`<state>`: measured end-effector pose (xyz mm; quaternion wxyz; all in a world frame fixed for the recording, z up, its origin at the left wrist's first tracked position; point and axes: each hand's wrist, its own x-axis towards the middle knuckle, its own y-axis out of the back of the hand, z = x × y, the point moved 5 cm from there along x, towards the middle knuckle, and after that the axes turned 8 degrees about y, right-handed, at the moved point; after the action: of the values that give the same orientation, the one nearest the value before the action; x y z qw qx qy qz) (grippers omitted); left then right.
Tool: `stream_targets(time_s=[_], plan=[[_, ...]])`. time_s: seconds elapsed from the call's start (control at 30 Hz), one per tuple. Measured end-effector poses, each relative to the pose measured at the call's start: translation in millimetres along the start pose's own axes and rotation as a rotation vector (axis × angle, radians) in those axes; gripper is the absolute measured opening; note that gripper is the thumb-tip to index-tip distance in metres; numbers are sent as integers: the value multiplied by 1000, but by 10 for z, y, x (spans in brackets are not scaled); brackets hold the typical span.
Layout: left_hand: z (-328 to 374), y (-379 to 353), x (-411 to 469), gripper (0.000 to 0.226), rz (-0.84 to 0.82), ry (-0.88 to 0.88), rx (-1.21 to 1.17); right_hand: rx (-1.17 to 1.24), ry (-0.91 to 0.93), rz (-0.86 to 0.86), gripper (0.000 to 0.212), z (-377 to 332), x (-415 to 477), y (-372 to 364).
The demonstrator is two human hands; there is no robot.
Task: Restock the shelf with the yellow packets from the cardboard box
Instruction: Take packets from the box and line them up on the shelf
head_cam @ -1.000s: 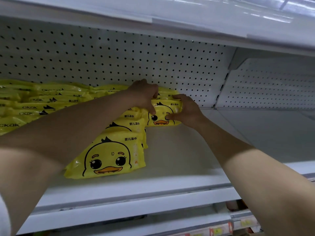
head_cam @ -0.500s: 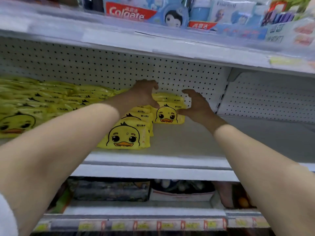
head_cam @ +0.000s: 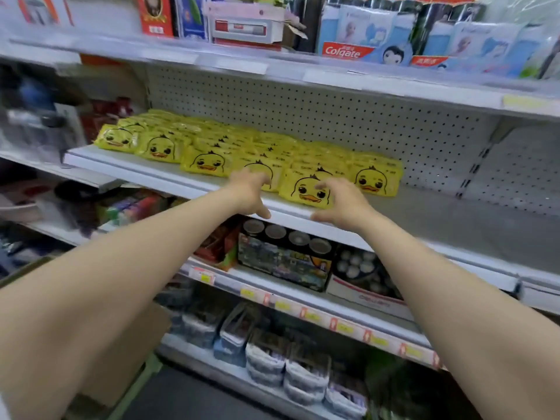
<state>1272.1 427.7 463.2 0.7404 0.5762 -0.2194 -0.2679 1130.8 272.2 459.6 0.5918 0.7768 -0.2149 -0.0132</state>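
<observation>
Several rows of yellow packets (head_cam: 209, 161) with a duck face lie on the white shelf (head_cam: 454, 219), filling its left and middle part. The rightmost packet (head_cam: 377, 180) ends the row. My left hand (head_cam: 250, 192) hovers at the shelf's front edge with fingers loosely spread, holding nothing. My right hand (head_cam: 341, 204) is also empty, its fingers relaxed in front of a front-row packet (head_cam: 303, 189). A cardboard box (head_cam: 121, 353) shows partly under my left forearm, low at the left.
The right part of the shelf is bare, with pegboard (head_cam: 333, 122) behind. A shelf above carries Colgate boxes (head_cam: 345, 51). Lower shelves hold a dark boxed set (head_cam: 285, 262) and bagged goods (head_cam: 272, 359). A shelf bracket (head_cam: 475, 165) rises at the right.
Both hands have let go of the packets at the back and pulled away to the shelf's front edge. The camera has backed off and now shows the whole shelf unit.
</observation>
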Motion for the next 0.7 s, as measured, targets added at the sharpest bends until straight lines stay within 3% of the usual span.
stream_targets(time_s=[0.37, 0.7], plan=[[-1838, -316, -1237, 87, -64, 269, 38, 48, 213, -202, 74, -1650, -242, -1193], [-3708, -292, -1591, 84, -71, 356, -57, 53, 240, -328, 73, -3216, 92, -2307]])
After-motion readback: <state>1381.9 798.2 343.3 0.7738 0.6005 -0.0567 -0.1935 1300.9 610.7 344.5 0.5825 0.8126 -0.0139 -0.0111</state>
